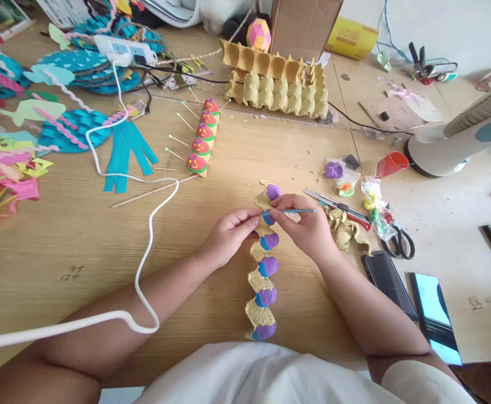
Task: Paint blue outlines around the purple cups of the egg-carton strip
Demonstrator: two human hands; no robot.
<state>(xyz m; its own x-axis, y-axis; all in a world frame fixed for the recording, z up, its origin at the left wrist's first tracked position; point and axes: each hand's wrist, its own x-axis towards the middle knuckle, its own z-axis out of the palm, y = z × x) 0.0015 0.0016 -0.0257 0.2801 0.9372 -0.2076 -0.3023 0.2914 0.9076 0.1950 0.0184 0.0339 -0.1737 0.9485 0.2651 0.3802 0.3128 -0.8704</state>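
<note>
A strip of egg carton lies lengthwise in front of me, its bumps covered in purple and blue clay along the right side. My left hand pinches the strip's left edge near its far end. Over the same bump, my right hand is closed around a thin blue stick tool, which points out to the right. The tool's working end is hidden by my fingers, at a patch of blue clay. Just beyond my fingers, the farthest bump carries purple clay.
A finished-looking clay-covered carton caterpillar with green-tipped sticks stands farther back. Egg cartons sit behind it. To the right lie a utility knife, scissors, clay packets and phones. A white cable crosses my left forearm.
</note>
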